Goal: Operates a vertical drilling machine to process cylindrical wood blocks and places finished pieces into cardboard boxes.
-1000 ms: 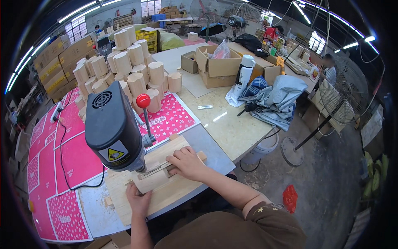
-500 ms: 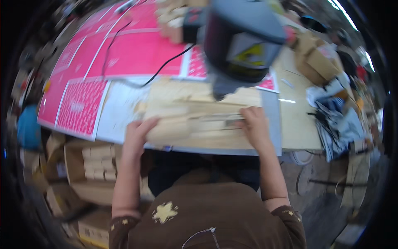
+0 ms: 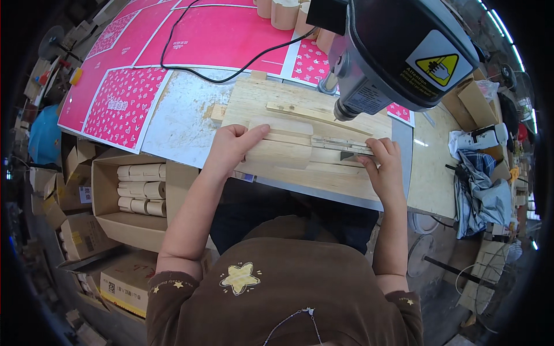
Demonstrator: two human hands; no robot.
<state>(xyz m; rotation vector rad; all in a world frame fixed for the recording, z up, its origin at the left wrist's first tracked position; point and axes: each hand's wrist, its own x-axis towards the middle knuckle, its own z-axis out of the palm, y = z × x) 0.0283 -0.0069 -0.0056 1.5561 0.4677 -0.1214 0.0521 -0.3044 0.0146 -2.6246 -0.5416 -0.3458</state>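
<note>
Both hands now further apart: left hand flat on curved wooden block, right hand fingers pinching metal strip under drill press.

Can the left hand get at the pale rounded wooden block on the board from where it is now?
Probably yes: the left hand already lies on the pale rounded wooden block, fingers stretched over its top edge, with nothing between them.
</note>
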